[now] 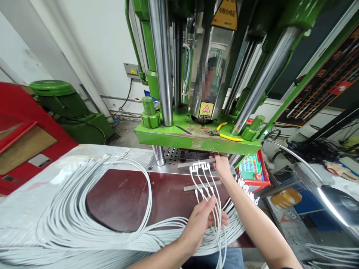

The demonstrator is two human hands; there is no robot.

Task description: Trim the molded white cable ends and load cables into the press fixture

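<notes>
My left hand (199, 221) is closed around several white cables (218, 224) below their moulded ends, the thumb in front and fingers behind. The white connectors (199, 167) are joined by a white plastic runner and sit along a flat metal bar (183, 164). My right hand (222, 164) grips the right end of that bar at the front of the green press (196, 140); its fingertips are partly hidden under the plate. A second metal bar (190, 187) with white connectors lies nearer me, behind the cables.
Coiled white cables (64, 209) cover the left and front of the brown-topped table (120, 198). Steel columns (161, 63) flank the press. Yellow-handled cutters (230, 137) lie on its plate. A red control box (254, 172) stands right, beside a lamp (336, 201).
</notes>
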